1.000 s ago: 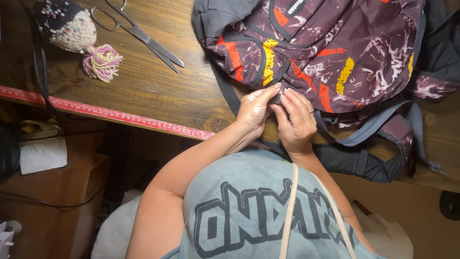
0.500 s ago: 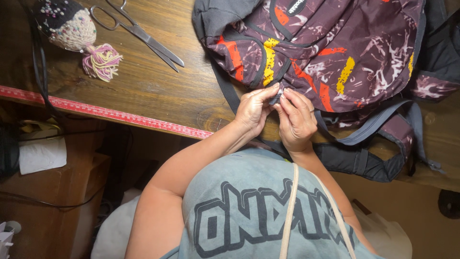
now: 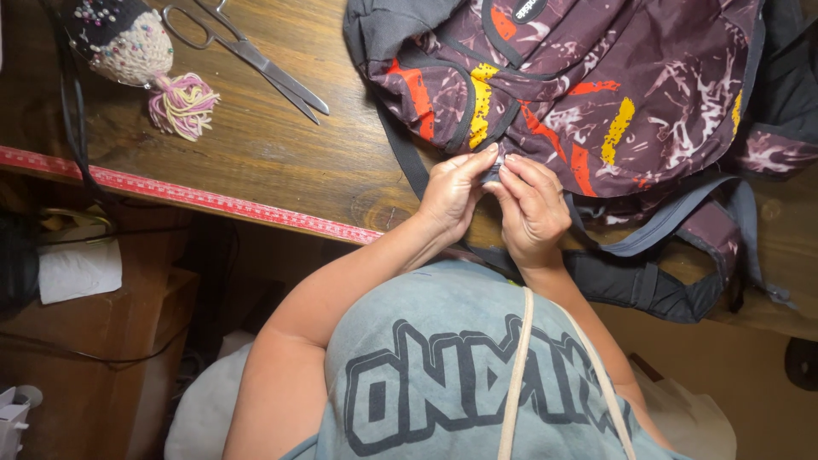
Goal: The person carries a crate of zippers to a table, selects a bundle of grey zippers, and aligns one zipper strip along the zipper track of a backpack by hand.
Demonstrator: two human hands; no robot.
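A dark maroon backpack (image 3: 613, 85) with red, yellow and white marks lies on a wooden table (image 3: 281, 145). Its grey straps hang over the near edge. My left hand (image 3: 456, 194) and my right hand (image 3: 532, 209) meet at the backpack's lower edge. Both pinch a small fold of fabric at the seam between thumb and fingertips. What lies between the fingertips is too small to make out.
Metal scissors (image 3: 256, 55) lie on the table at the upper left. Beside them sits a knitted pincushion doll (image 3: 128, 47) with a pink tassel. A red measuring tape (image 3: 196, 200) runs along the table's front edge. Boxes and paper sit below on the left.
Both hands have stayed at the same seam. The fingers shifted slightly on the fabric, and the view moved a little.
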